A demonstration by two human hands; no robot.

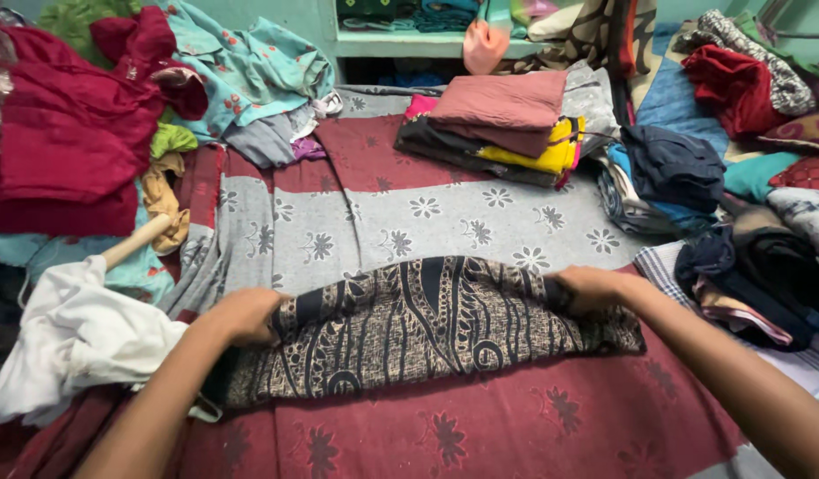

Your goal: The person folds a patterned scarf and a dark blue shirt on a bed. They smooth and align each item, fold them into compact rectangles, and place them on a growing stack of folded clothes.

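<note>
Two hands were seen, the left hand (246, 315) and the right hand (590, 288), both laid on one patterned cloth (418, 324). One bedsheet (445, 217) was counted beneath that cloth. One folded stack (503, 129) was counted beyond the cloth, and four folded pieces could be told apart in it. One white garment (68, 341) and one wooden stick (134, 241) were counted left of the cloth. Loose heaps at both sides could not be counted.

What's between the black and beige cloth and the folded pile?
Just bare bedspread, grey with flowers, lies between the patterned cloth and the folded pile, seen in the head view.
</note>
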